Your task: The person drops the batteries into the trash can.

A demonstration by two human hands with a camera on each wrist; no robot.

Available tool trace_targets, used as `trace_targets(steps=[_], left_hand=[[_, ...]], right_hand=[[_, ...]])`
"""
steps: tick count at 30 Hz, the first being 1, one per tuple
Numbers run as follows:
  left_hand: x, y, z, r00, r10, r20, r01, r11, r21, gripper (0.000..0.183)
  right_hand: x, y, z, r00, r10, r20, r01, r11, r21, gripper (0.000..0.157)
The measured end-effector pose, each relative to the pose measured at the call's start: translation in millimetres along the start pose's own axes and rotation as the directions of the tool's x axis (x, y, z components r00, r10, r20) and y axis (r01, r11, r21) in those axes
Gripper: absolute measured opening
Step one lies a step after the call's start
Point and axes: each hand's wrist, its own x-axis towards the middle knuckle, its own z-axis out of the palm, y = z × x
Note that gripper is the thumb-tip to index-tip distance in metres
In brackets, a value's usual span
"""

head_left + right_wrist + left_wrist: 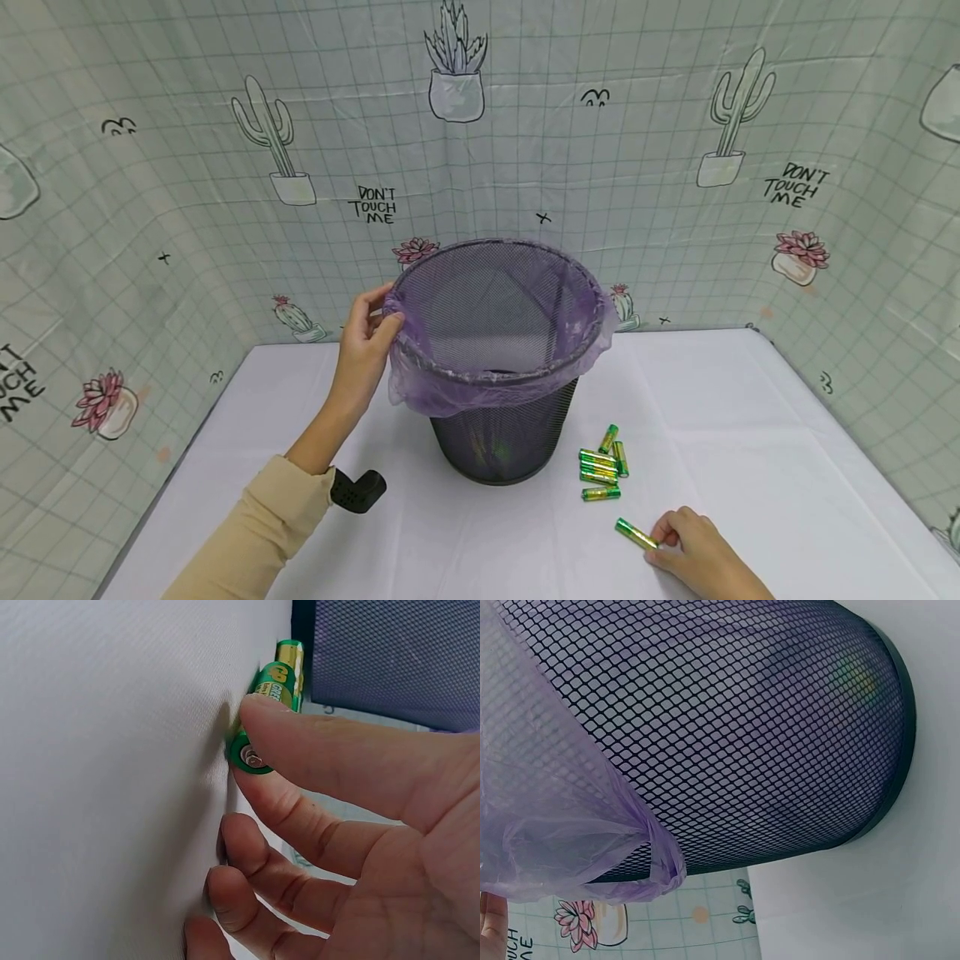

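Observation:
My left hand (365, 343) grips the rim of a black mesh wastebasket (498, 442) at its left side, thumb over the purple bin liner (442, 396) that is folded down around the rim. At the lower right my right hand (697, 550) pinches one end of a green and gold battery (636, 533) between thumb and index finger, close over the white tabletop. In the right wrist view the battery (274, 682) shows its coiled end by the thumb, with the other fingers loosely curled. Through the mesh, a blurred green and yellow patch (859, 679) shows near the basket's bottom.
Several more batteries (599, 467) lie in a loose cluster right of the basket. A black wrist device (358, 492) sits at the left cuff. Behind the white table (697, 392) hangs a gridded, cactus-printed cloth (525, 167), which also runs along both sides.

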Motion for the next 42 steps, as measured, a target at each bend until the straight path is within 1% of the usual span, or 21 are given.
trace_targets(steps=[6, 12, 19, 26, 29, 31, 32, 38, 40, 42], left_hand=[[0.3, -0.4, 0.2, 1.000, -0.003, 0.006, 0.003, 1.000, -0.003, 0.044], [-0.4, -1.5, 0.3, 1.000, -0.010, 0.012, 0.010, 1.000, 0.010, 0.044], [-1.1, -2.3, 0.1, 1.000, -0.013, 0.013, 0.013, 1.000, 0.008, 0.044], [-1.6, -2.0, -0.3, 1.000, -0.015, 0.011, 0.015, 1.000, 0.012, 0.044], [-1.3, -1.9, 0.0, 1.000, -0.015, 0.009, 0.015, 1.000, 0.014, 0.044], [-1.1, -1.9, 0.1, 1.000, -0.016, 0.008, 0.016, 1.000, 0.017, 0.044], [-0.9, -1.9, 0.2, 1.000, -0.016, 0.008, 0.016, 1.000, 0.017, 0.044], [0.0, -1.6, 0.0, 1.000, -0.016, 0.006, 0.016, 1.000, 0.011, 0.044], [0.3, -1.3, -0.1, 1.000, -0.014, 0.007, 0.014, 1.000, 0.009, 0.044], [0.5, -1.1, 0.0, 1.000, -0.011, 0.009, 0.011, 1.000, 0.009, 0.044]], right_hand=[[1.3, 1.4, 1.6, 1.000, -0.009, -0.014, 0.009, 1.000, -0.008, 0.017], [0.3, -4.6, -1.5, 1.000, -0.006, -0.028, 0.006, 1.000, -0.008, 0.016], [-1.8, -9.0, -5.1, 0.994, -0.005, -0.111, 0.005, 1.000, 0.001, 0.012], [-3.7, -13.5, -11.9, 0.985, -0.001, -0.174, 0.003, 1.000, 0.007, 0.020], [-4.6, -16.3, -14.9, 0.978, -0.020, -0.209, 0.020, 1.000, -0.004, 0.021], [-4.8, -18.9, -16.7, 0.968, -0.048, -0.245, 0.045, 0.999, -0.016, 0.020], [-4.6, -20.5, -17.5, 0.960, -0.070, -0.270, 0.066, 0.997, -0.027, 0.018], [-3.7, -36.0, -25.4, 0.897, -0.191, -0.398, 0.178, 0.982, -0.068, 0.012], [-3.5, -42.7, -29.6, 0.882, -0.213, -0.421, 0.202, 0.977, -0.071, 0.012], [-3.4, -49.5, -34.1, 0.861, -0.244, -0.447, 0.230, 0.969, -0.086, 0.013]])
